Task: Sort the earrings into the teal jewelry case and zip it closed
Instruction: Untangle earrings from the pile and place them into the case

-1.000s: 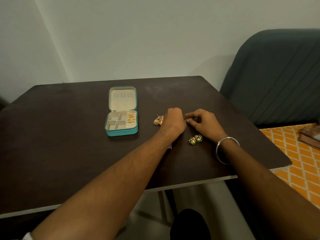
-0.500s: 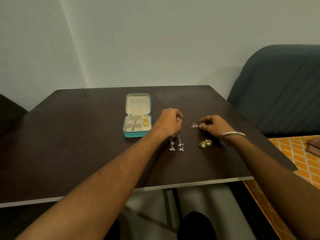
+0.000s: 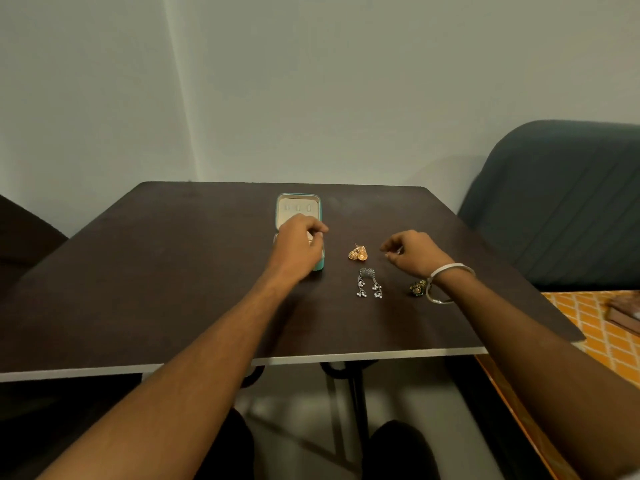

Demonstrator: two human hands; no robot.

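Note:
The teal jewelry case [image 3: 298,202] lies open on the dark table [image 3: 173,271], its cream lid flat at the back. My left hand [image 3: 298,244] hovers over the case's tray and hides most of it; its fingertips pinch together on a small earring that barely shows. My right hand [image 3: 408,252] is just above the table to the right, pinching a small silver earring [image 3: 399,251]. Between the hands lies a gold bell-shaped pair [image 3: 358,253]. A silver dangling pair [image 3: 369,287] lies nearer me. A green and gold pair [image 3: 416,288] sits beside my right wrist.
A metal bangle [image 3: 446,282] hangs on my right wrist. A grey upholstered seat back [image 3: 554,209] stands to the right of the table, with an orange patterned cloth [image 3: 595,323] below it. The wall is close behind the table's far edge.
My left hand has moved left from the middle of the table to above the case tray. The right hand has lifted slightly with its small earring. The camera has tilted up.

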